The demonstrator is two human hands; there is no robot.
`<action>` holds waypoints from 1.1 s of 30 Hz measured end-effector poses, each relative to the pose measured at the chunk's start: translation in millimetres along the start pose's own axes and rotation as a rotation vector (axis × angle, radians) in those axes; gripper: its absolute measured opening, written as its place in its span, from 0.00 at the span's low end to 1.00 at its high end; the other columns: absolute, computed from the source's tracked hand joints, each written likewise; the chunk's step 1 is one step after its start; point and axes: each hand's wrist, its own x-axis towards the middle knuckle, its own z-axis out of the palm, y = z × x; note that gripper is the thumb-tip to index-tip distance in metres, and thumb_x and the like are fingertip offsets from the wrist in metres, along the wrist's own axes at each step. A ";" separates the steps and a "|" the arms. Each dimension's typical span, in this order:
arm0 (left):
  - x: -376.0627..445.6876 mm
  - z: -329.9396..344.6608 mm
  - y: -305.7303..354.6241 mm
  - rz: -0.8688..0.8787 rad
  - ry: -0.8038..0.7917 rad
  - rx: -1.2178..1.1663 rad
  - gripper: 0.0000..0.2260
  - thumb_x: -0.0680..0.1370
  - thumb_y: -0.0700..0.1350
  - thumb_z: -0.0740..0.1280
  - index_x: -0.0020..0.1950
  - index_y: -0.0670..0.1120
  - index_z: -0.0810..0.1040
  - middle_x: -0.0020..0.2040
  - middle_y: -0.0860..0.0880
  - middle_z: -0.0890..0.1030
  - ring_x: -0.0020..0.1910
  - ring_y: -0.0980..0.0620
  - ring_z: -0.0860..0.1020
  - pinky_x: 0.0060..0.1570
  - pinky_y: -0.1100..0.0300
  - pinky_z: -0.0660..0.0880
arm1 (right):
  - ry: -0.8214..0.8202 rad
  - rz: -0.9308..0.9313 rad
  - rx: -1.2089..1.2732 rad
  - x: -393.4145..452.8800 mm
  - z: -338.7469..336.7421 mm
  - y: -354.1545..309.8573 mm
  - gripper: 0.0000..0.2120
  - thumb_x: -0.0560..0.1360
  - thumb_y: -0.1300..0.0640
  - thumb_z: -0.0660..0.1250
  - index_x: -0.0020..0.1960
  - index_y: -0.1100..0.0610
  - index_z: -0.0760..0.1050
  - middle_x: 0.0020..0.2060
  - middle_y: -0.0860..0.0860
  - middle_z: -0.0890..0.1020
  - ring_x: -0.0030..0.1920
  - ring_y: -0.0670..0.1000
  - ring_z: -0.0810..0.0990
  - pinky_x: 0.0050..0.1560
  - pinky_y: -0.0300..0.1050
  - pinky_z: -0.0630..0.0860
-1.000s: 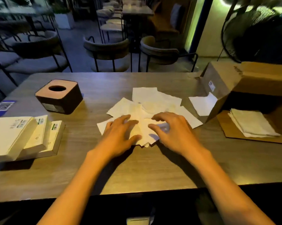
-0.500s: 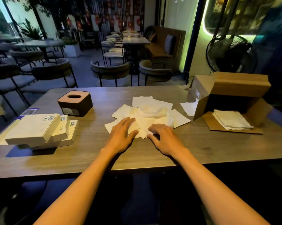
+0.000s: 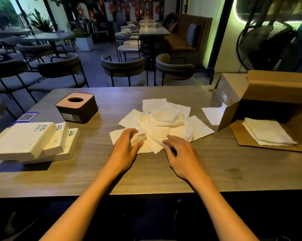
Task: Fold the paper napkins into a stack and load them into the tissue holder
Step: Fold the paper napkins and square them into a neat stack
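Observation:
A loose pile of white paper napkins lies spread on the wooden table in front of me. My left hand is at the pile's near left edge, thumb and bent fingers pinching a napkin corner. At the pile's near right edge, my right hand touches the napkins with bent fingertips, its thumb off the paper. The square dark tissue holder, pale on top with a round hole, stands at the back left, apart from both hands.
White flat boxes are stacked at the left. An open cardboard box lies on its side at the right, with a folded napkin stack on its flap and one loose napkin beside it. Chairs stand behind the table.
The camera has pulled back and tilted up. Both hands went from lying flat on the pile to bent fingers at its near edge, and the left now pinches a napkin.

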 end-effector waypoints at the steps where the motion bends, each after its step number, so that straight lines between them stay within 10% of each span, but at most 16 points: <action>1: 0.7 0.1 -1.4 0.015 0.004 0.025 0.18 0.80 0.51 0.68 0.67 0.48 0.72 0.66 0.51 0.76 0.63 0.54 0.75 0.54 0.68 0.69 | 0.006 0.003 0.006 0.1 0.3 1.0 0.16 0.84 0.47 0.63 0.67 0.48 0.80 0.72 0.46 0.75 0.72 0.49 0.72 0.72 0.50 0.71; 8: -4.2 4.9 -5.6 0.017 0.052 0.185 0.17 0.83 0.56 0.60 0.67 0.50 0.76 0.70 0.51 0.71 0.70 0.51 0.67 0.65 0.56 0.65 | 0.082 -0.049 0.004 -0.8 3.2 5.2 0.12 0.83 0.54 0.66 0.63 0.52 0.83 0.67 0.49 0.79 0.67 0.49 0.76 0.66 0.44 0.74; 15: -6.0 1.3 2.8 -0.008 0.011 0.181 0.23 0.78 0.41 0.66 0.72 0.53 0.67 0.71 0.52 0.69 0.66 0.50 0.71 0.60 0.56 0.68 | 0.144 -0.080 -0.015 -2.6 0.7 6.0 0.08 0.82 0.56 0.67 0.57 0.55 0.84 0.59 0.48 0.83 0.58 0.49 0.79 0.60 0.45 0.77; 21: 3.0 -9.5 6.6 -0.003 0.077 -0.039 0.12 0.78 0.36 0.66 0.58 0.51 0.76 0.55 0.55 0.79 0.54 0.56 0.77 0.49 0.60 0.77 | 0.189 -0.050 0.038 0.4 -8.3 -5.4 0.04 0.81 0.58 0.68 0.53 0.53 0.81 0.49 0.44 0.82 0.50 0.44 0.78 0.49 0.39 0.76; 30: 91.6 -47.5 12.8 0.240 0.005 -0.056 0.10 0.77 0.44 0.71 0.57 0.47 0.85 0.51 0.48 0.85 0.51 0.52 0.82 0.53 0.61 0.79 | 0.025 -0.080 0.200 84.7 -23.3 -27.9 0.29 0.76 0.43 0.73 0.74 0.42 0.68 0.69 0.42 0.75 0.65 0.43 0.73 0.62 0.40 0.73; 33: 98.7 -34.5 11.5 0.196 -0.057 -0.162 0.11 0.77 0.52 0.70 0.57 0.52 0.84 0.51 0.51 0.85 0.51 0.56 0.82 0.54 0.54 0.81 | -0.053 -0.070 0.291 108.3 -13.0 -27.7 0.20 0.78 0.45 0.72 0.69 0.41 0.74 0.65 0.42 0.78 0.64 0.43 0.76 0.63 0.48 0.78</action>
